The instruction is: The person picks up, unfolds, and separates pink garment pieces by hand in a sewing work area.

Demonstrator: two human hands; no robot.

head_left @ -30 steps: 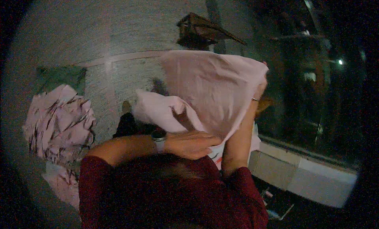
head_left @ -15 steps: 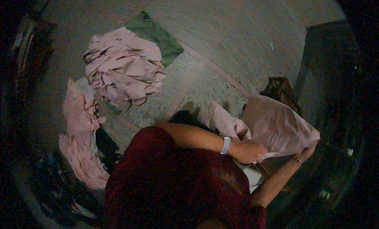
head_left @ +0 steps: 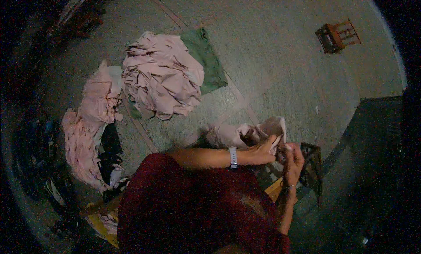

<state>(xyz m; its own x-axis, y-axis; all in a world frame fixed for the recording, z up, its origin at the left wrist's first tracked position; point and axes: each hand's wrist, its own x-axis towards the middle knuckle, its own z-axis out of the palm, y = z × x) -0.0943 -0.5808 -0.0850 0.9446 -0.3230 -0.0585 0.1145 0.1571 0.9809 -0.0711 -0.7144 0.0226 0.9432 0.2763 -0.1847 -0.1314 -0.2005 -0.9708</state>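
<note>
Both hands are at the lower right, close together, on one pale pink piece of cloth (head_left: 275, 124). My left hand (head_left: 265, 152), with a watch on its wrist, is closed on the cloth's edge. The fingers of my right hand (head_left: 294, 159) pinch the same cloth just beside it. From my left hand the cloth runs leftward in a loose, crumpled roll over my forearm's far side. Its lower part is hidden behind the left arm.
A large heap of pink cloth (head_left: 162, 76) lies on a green cloth (head_left: 208, 61) on the floor. More pink pieces (head_left: 83, 146) lie stacked at the left. A dark wooden frame (head_left: 312, 166) stands beside my right hand. A small wooden chair (head_left: 337, 37) is at the far right.
The cloth was spread wide between my hands; now it is gathered and lower. My right hand has come left and up toward my left hand. The view has shifted, bringing the chair in.
</note>
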